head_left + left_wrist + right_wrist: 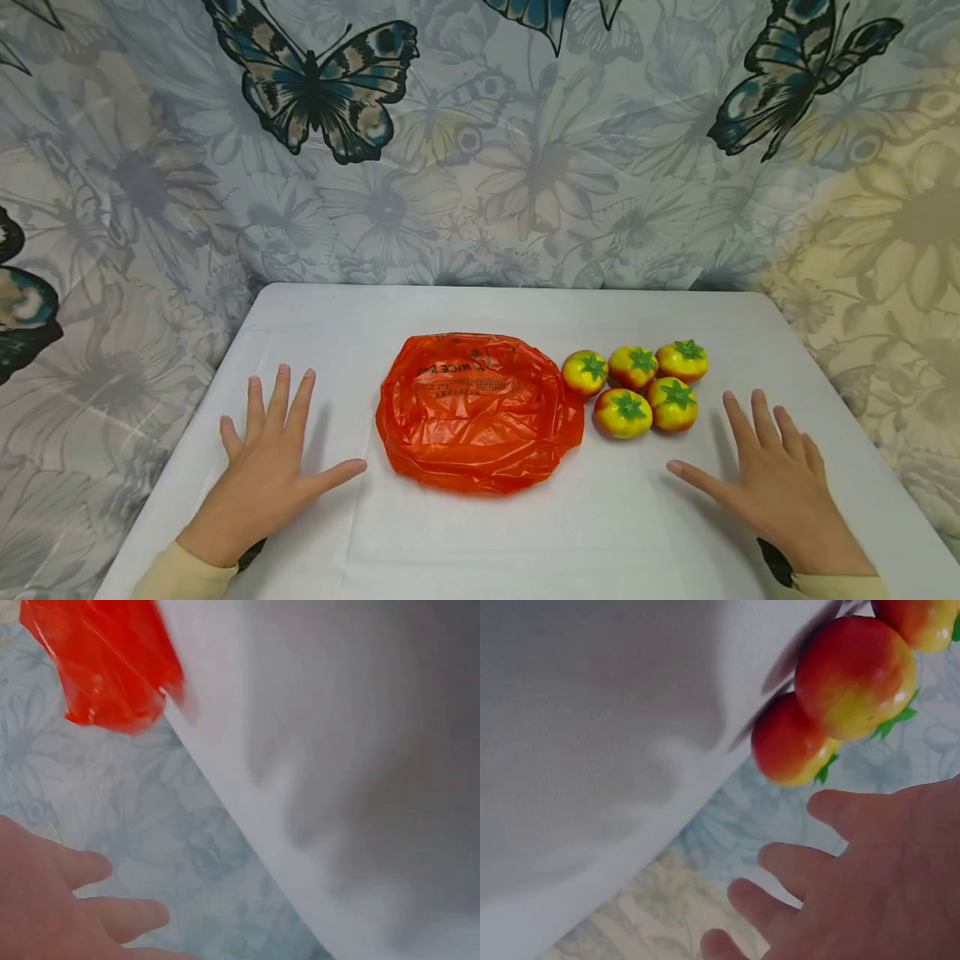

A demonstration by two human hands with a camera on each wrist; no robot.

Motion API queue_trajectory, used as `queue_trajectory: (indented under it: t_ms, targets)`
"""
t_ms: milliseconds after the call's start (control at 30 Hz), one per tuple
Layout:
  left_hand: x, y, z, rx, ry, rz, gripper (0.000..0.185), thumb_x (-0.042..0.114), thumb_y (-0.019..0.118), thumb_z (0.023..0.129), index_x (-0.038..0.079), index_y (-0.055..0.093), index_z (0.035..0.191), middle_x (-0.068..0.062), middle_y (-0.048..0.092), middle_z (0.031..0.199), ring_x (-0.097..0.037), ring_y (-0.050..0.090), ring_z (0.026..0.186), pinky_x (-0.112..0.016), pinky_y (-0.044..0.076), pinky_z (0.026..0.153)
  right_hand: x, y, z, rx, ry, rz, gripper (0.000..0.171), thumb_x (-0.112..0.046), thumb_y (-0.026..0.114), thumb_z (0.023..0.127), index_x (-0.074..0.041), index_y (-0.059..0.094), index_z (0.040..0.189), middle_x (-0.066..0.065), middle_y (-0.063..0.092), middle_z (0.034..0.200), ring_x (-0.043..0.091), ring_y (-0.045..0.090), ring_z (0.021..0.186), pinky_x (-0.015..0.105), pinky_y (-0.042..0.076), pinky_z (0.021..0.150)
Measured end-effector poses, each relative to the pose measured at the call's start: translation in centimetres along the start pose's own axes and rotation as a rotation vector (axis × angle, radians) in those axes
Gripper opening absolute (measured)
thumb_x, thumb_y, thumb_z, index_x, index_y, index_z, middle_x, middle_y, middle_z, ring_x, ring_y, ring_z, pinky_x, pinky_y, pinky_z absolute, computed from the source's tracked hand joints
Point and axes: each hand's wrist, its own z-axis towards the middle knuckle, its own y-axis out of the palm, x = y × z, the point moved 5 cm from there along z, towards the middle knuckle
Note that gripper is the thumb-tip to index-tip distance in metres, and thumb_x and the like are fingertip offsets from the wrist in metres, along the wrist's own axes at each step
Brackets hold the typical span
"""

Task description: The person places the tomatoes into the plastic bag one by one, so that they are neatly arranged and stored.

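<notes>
Left hand (272, 462) flat on the white table (480, 550), palm down, 4 fingers straight and fanned toward the far edge, thumb stretched out to the right. Released, gripping nothing. Well apart from the orange plastic bag (478, 410), thumb tip pointing at the bag's near left edge with bare tabletop between.

Right hand (772, 483) mirrored on the other side: palm down, fingers straight and spread, thumb out to the left. Also released, empty. Fingertips near the 5 toy tomatoes (642, 388) but not touching; closest to the front right one.

Bag crumpled flat at the middle of the table, black print on its top face. Tomatoes just right of the bag in 2 rows, 3 behind and 2 in front, green stalks up, the leftmost one touching or almost touching the bag's edge; cannot tell which.

Print on the bag too creased to read in full. Wrists covered by cream sleeves (191, 575), forearms cut off by the lower frame. Left wrist view blurred: only a corner of the bag (105, 664), 2 fingers (124, 919) and the table. Right wrist view: only 3 tomatoes (855, 675) visible, the top one cut off.
</notes>
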Motion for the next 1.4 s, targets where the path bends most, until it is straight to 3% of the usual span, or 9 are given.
queue_trajectory:
  t_ms: [133,367,633,767,900,1167,1400]
  targets:
    - [1.7,0.3,0.7,-0.028,0.016,-0.084,0.125,0.083,0.064,0.090,0.022,-0.002,0.176,-0.013,-0.009,0.183,-0.054,-0.013,0.166,-0.095,0.009,0.112,-0.9,-0.4,0.3,0.001,-0.039,0.006,0.135,-0.089,0.061,0.087,0.000,0.007,0.172,0.041,-0.005,0.173,0.072,0.011,0.151,0.087,0.013,0.114]
    - [4.8,1.6,1.6,-0.019,0.092,-0.198,0.109,0.075,0.063,0.097,0.017,0.013,0.176,-0.021,0.019,0.180,-0.052,0.026,0.162,-0.076,0.033,0.123,-2.0,-0.8,0.7,0.053,-0.097,0.001,0.134,-0.088,0.064,0.086,0.003,0.015,0.171,0.043,0.010,0.172,0.072,0.025,0.144,0.087,0.025,0.108]
    - [6.5,3.0,1.9,-0.038,0.141,-0.265,0.098,0.068,0.073,0.095,0.038,0.022,0.173,-0.017,0.029,0.177,-0.048,0.050,0.151,-0.069,0.052,0.110,-2.9,-1.5,1.1,0.099,-0.129,-0.006,0.123,-0.083,0.068,0.088,0.006,0.033,0.165,0.045,0.043,0.152,0.067,0.046,0.129,0.084,0.043,0.097]
    - [6.6,3.4,1.9,-0.032,0.157,-0.277,0.089,0.066,0.071,0.097,0.042,0.029,0.171,-0.015,0.032,0.176,-0.047,0.053,0.149,-0.069,0.053,0.109,-3.4,-1.8,1.4,0.098,-0.151,0.007,0.114,-0.078,0.068,0.092,0.007,0.037,0.162,0.043,0.052,0.143,0.063,0.056,0.121,0.077,0.052,0.088]
    - [6.7,3.5,2.3,-0.015,0.166,-0.305,0.082,0.059,0.072,0.100,0.036,0.035,0.170,-0.013,0.035,0.175,-0.043,0.050,0.152,-0.068,0.050,0.115,-4.0,-2.1,1.8,0.101,-0.158,0.013,0.104,-0.070,0.070,0.096,0.007,0.040,0.161,0.042,0.055,0.141,0.060,0.059,0.120,0.074,0.056,0.086]
    - [6.3,3.9,2.6,-0.025,0.120,-0.377,0.080,0.055,0.071,0.102,0.020,0.041,0.167,-0.008,0.038,0.173,-0.037,0.044,0.158,-0.064,0.043,0.123,-5.8,-2.0,2.7,0.101,-0.198,0.015,0.092,-0.057,0.075,0.098,0.002,0.042,0.161,0.041,0.057,0.141,0.059,0.062,0.120,0.073,0.058,0.086]
    - [6.3,4.1,2.9,-0.040,0.126,-0.400,0.084,0.053,0.075,0.100,0.017,0.040,0.167,-0.007,0.038,0.173,-0.035,0.042,0.159,-0.063,0.043,0.124,-5.7,-2.2,2.7,0.096,-0.173,0.006,0.089,-0.049,0.079,0.096,0.001,0.044,0.160,0.041,0.055,0.143,0.059,0.061,0.120,0.073,0.057,0.086]
